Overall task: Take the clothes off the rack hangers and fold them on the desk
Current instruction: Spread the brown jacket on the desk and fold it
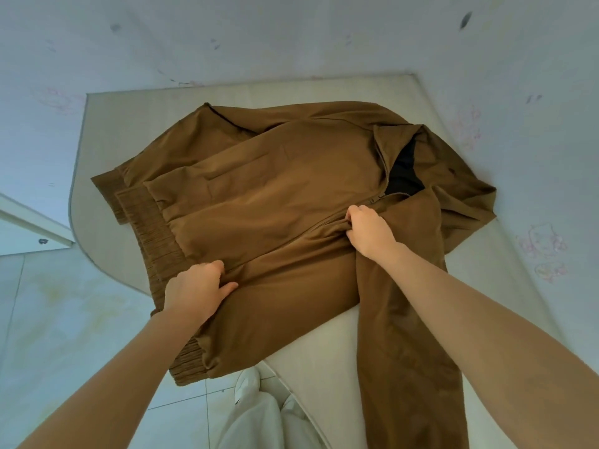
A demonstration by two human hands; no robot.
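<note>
A brown zip-up jacket (275, 189) lies spread on the pale desk (129, 124), collar to the right with black lining showing, ribbed hem to the left. My left hand (197, 290) grips a bunch of fabric near the hem by the zipper line. My right hand (368, 230) grips the fabric at the zipper higher up, near the collar. One sleeve (402, 351) hangs over the desk's near edge, under my right forearm. No rack or hangers are in view.
The desk stands in a corner between two scribbled white walls (291, 37). Its rounded left edge (73, 202) meets tiled floor (64, 319). My white trousers and shoe (249, 403) show below the near edge.
</note>
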